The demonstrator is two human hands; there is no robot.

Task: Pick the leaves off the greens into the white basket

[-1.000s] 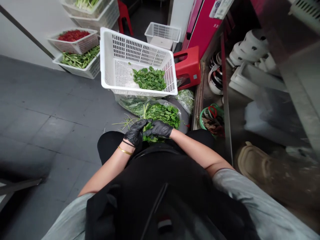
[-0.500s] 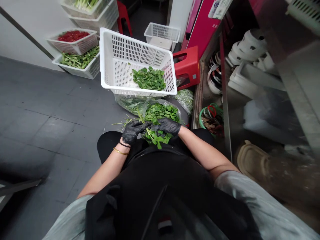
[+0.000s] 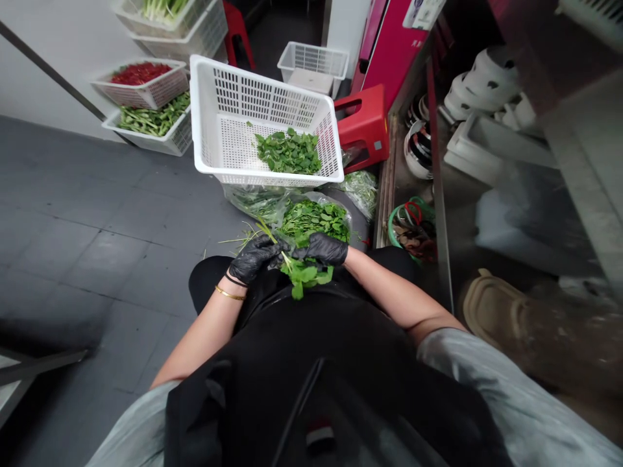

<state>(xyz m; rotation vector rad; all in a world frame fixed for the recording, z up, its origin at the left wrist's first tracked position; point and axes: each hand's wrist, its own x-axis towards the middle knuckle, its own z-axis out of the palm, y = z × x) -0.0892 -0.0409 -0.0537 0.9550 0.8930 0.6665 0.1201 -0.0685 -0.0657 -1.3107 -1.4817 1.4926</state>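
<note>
Both gloved hands meet over the lap: the left hand (image 3: 253, 258) pinches the stem of a leafy sprig (image 3: 302, 275) and the right hand (image 3: 322, 248) closes on it beside the leaves. Just beyond lies a pile of greens (image 3: 316, 217) on the floor (image 3: 97, 220), before a white basket (image 3: 214, 123)
</note>
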